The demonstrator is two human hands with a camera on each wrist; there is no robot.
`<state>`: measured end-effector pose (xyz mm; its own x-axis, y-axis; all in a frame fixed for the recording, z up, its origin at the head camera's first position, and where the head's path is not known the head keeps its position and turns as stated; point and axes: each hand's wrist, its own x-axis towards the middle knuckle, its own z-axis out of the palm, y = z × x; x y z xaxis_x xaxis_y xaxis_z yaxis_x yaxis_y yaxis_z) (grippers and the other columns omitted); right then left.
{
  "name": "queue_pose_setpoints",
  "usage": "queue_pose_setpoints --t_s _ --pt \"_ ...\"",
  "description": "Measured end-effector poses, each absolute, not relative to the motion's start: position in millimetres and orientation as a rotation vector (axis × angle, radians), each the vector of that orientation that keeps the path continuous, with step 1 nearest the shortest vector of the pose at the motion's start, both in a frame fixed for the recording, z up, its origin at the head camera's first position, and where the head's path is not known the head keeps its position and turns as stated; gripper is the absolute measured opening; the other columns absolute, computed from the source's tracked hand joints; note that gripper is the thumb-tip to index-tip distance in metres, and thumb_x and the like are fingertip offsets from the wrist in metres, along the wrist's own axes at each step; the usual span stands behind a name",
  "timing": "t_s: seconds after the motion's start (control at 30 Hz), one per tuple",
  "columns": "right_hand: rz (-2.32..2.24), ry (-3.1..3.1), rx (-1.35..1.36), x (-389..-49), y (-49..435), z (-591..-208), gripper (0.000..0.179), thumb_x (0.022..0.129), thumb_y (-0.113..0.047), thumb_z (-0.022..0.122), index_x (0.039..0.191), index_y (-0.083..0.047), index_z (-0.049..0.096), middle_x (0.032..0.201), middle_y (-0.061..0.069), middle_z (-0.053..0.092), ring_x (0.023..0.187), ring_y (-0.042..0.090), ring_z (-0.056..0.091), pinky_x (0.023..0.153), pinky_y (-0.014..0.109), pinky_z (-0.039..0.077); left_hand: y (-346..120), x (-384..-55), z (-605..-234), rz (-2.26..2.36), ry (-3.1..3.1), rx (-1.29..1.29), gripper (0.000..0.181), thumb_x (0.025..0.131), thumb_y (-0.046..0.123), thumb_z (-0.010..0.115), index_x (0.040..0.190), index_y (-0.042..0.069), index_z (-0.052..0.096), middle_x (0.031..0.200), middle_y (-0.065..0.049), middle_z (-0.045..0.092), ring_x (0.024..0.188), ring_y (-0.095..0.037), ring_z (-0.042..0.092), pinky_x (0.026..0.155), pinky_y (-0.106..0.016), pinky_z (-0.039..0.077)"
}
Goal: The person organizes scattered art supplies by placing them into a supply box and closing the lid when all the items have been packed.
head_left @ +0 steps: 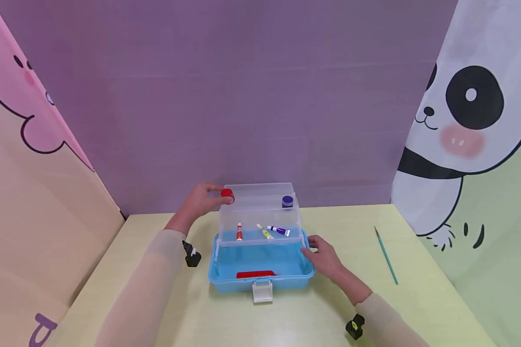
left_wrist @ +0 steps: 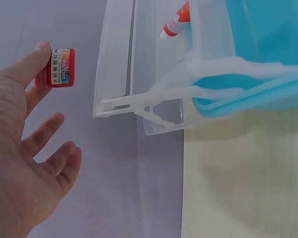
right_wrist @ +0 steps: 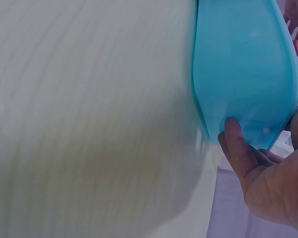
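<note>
My left hand (head_left: 198,200) pinches a small red-lidded paint jar (head_left: 227,193) between thumb and fingers, at the upper left of the opened storage box. In the left wrist view the jar (left_wrist: 62,68) shows a printed label, and the other fingers are loosely bent below it. The blue box (head_left: 232,286) stands with its clear folding trays (head_left: 243,215) raised. My right hand (head_left: 326,259) grips the box's right end, thumb at the rim and fingers against the outer wall (right_wrist: 241,64). A purple-lidded jar (head_left: 287,200) sits in the top tray.
Lower in the trays lie an orange-red paint tube (head_left: 239,232), a yellow one (head_left: 266,232) and a purple one (head_left: 280,231). A red object (head_left: 255,274) lies in the box bottom. The white latch (head_left: 262,292) hangs in front. To the right is a thin green paintbrush (head_left: 386,256).
</note>
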<state>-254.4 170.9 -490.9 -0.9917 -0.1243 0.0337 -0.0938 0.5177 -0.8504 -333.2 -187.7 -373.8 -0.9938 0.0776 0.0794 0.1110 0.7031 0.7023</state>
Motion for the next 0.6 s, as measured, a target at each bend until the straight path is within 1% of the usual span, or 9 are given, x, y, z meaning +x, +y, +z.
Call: queue_pose_setpoints --t_s 0.17,0.27,0.37,0.47,0.5,0.6 --pt "-1.526 2.702 -0.203 -253.9 170.8 -491.2 0.037 0.093 -0.017 0.066 0.123 0.001 0.055 0.117 0.017 0.063 0.096 0.03 0.063 0.079 0.042 0.056 -186.6 -335.3 -382.6 -1.195 -2.841 -0.16 0.063 0.077 0.045 0.08 0.128 0.013 0.064 0.138 -0.013 0.047 0.13 -0.04 0.037 0.085 -0.054 0.052" --pt "-1.528 2.698 -0.192 -253.5 171.0 -490.6 0.036 0.093 -0.016 0.066 0.123 0.001 0.056 0.116 0.016 0.063 0.095 0.028 0.063 0.078 0.041 0.056 -186.1 -334.1 -386.8 -1.195 -2.829 -0.157 0.062 0.077 0.043 0.081 0.13 0.015 0.063 0.14 -0.012 0.047 0.131 -0.039 0.037 0.087 -0.056 0.05" --pt "-1.519 2.701 -0.177 -253.1 171.6 -489.3 0.036 0.093 -0.017 0.067 0.122 0.001 0.056 0.116 0.016 0.063 0.095 0.028 0.063 0.078 0.04 0.056 -186.2 -332.7 -390.8 -1.178 -2.822 -0.183 0.068 0.08 0.044 0.078 0.137 0.014 0.057 0.144 -0.014 0.044 0.134 -0.041 0.034 0.093 -0.06 0.044" --pt "-1.511 2.705 -0.183 -253.3 172.4 -489.4 0.036 0.093 -0.018 0.066 0.122 0.001 0.056 0.116 0.016 0.063 0.097 0.029 0.062 0.079 0.041 0.056 -187.2 -331.8 -396.4 -1.183 -2.802 -0.188 0.072 0.084 0.047 0.072 0.144 0.013 0.049 0.149 -0.015 0.039 0.136 -0.041 0.032 0.098 -0.062 0.039" --pt "-1.51 2.704 -0.184 -253.4 172.7 -489.5 0.036 0.093 -0.018 0.066 0.122 0.001 0.056 0.116 0.016 0.063 0.098 0.029 0.062 0.079 0.041 0.056 -187.3 -331.7 -398.5 -1.191 -2.788 -0.189 0.072 0.086 0.048 0.07 0.144 0.013 0.047 0.149 -0.015 0.038 0.136 -0.041 0.033 0.099 -0.063 0.038" --pt "-1.518 2.704 -0.193 -253.2 173.6 -490.4 0.035 0.093 -0.018 0.066 0.121 0.001 0.057 0.115 0.016 0.063 0.098 0.029 0.062 0.079 0.042 0.056 -187.0 -329.3 -405.2 -1.234 -2.753 -0.168 0.069 0.088 0.05 0.066 0.145 0.017 0.046 0.15 -0.012 0.038 0.135 -0.04 0.035 0.097 -0.062 0.041"
